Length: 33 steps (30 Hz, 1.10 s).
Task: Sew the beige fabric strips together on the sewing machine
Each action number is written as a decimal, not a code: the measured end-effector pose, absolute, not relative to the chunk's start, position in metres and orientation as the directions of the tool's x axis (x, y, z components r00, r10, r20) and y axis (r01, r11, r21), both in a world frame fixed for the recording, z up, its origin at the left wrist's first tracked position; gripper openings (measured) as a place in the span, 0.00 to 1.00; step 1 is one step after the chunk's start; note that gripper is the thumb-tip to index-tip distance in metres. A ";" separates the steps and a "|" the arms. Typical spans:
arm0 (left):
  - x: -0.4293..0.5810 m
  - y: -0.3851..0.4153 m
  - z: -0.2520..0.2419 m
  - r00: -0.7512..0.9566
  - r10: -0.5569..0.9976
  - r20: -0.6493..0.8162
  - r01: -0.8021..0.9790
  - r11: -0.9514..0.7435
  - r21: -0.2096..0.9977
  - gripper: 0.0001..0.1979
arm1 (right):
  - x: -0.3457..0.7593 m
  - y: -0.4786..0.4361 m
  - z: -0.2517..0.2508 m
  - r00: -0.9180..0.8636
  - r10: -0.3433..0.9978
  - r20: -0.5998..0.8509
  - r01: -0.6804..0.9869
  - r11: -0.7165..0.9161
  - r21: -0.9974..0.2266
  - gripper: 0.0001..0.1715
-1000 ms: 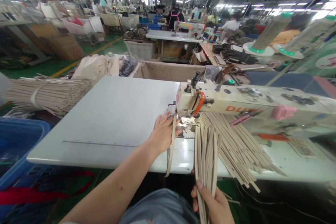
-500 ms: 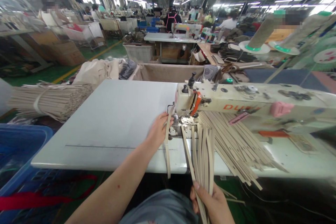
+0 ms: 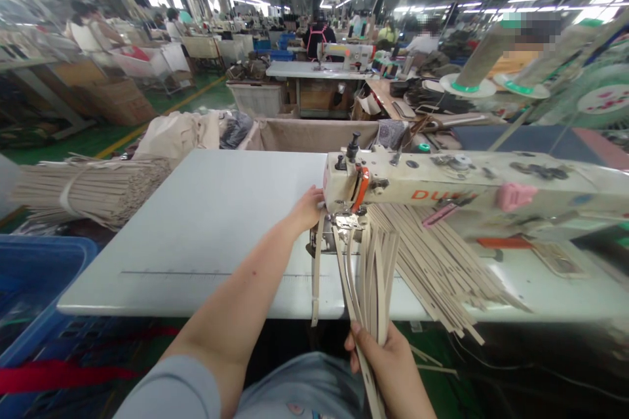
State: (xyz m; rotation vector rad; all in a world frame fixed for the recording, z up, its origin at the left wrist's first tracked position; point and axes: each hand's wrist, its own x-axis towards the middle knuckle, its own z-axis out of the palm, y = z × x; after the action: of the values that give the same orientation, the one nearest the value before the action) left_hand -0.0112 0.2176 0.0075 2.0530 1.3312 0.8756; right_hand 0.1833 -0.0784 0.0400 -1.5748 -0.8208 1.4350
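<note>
My right hand [image 3: 381, 357] is closed around a bundle of beige straps [image 3: 376, 281], whose far ends fan out on the sewing machine bed near the presser foot. One strap from the bundle reaches toward the needle plate [image 3: 348, 220]. My left hand [image 3: 308, 208] is on the left of the sewing machine head [image 3: 339, 177], its fingertips reaching behind it. Those fingertips are partly hidden, so I cannot tell whether they grip anything. Just below that hand, a single strap [image 3: 317, 275] hangs from the machine over the table's front edge.
More loose straps [image 3: 442, 268] lie under the machine arm on the white table [image 3: 221, 209]. A tied bundle of straps [image 3: 88, 193] is at the left, above a blue crate [image 3: 44, 275]. Behind the table is a fabric-lined bin [image 3: 314, 134]. Thread cones [image 3: 484, 59] stand at right.
My left hand has moved away from me along the machine head, off the hanging strap. My right hand has moved slightly up and left with its bundle. The view has shifted a little.
</note>
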 end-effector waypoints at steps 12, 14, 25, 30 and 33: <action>-0.002 0.209 0.032 0.230 0.964 0.134 0.645 -0.254 0.721 0.12 | 0.165 -0.072 0.032 0.272 0.875 -0.400 -0.093 -0.390 -0.916 0.29; 0.000 0.205 0.034 0.193 0.973 0.128 0.642 -0.224 0.733 0.11 | 0.163 -0.071 0.033 0.291 0.867 -0.404 -0.089 -0.395 -0.914 0.29; 0.004 0.200 0.038 0.123 0.987 0.099 0.647 -0.156 0.747 0.10 | 0.157 -0.068 0.040 0.325 0.855 -0.404 -0.133 -0.382 -0.915 0.27; 0.003 0.202 0.034 0.128 0.986 0.111 0.629 -0.167 0.759 0.12 | 0.158 -0.069 0.035 0.315 0.859 -0.403 -0.131 -0.381 -0.915 0.32; 0.002 0.203 0.033 0.151 0.980 0.130 0.634 -0.196 0.748 0.13 | 0.158 -0.069 0.030 0.310 0.861 -0.403 -0.157 -0.372 -0.915 0.34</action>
State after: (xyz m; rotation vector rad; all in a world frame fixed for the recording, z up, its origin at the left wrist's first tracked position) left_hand 0.0019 0.2032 0.0326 1.8995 1.5347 0.8441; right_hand 0.1581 -0.0687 0.0304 -1.5660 -0.6629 1.2638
